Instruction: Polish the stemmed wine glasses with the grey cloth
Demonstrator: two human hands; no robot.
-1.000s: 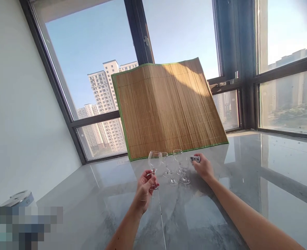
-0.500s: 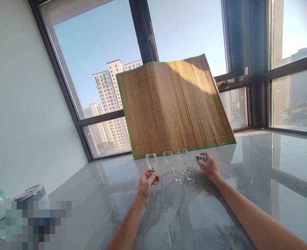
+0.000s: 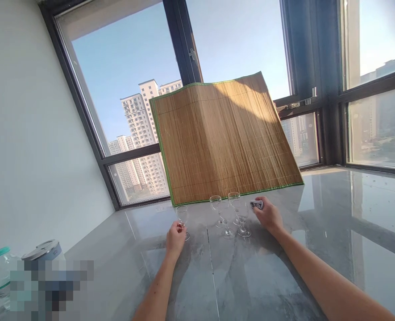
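Observation:
My left hand [image 3: 176, 238] is closed around the stem of a clear stemmed glass [image 3: 181, 215], which is upright with its foot low at the counter; whether it touches the surface I cannot tell. To its right stand several more clear stemmed glasses [image 3: 228, 232] in a close group, partly overlapping. Just right of that group, my right hand [image 3: 267, 215] pinches a small folded cloth [image 3: 256, 204], grey and white with dark marks. Its fingers are closed on the cloth, apart from the glasses.
A green-edged bamboo mat [image 3: 217, 138] leans against the window behind the glasses. On the left of the glossy grey counter [image 3: 117, 267] stand a clear plastic bottle with a green cap [image 3: 0, 253] and a lidded tub [image 3: 45, 250], both partly blurred out. A white wall [image 3: 43, 133] borders the left side.
My left hand has moved left and slightly down with the glass, away from the group. My right hand stays nearly in place with the cloth. The grouped glasses have not moved.

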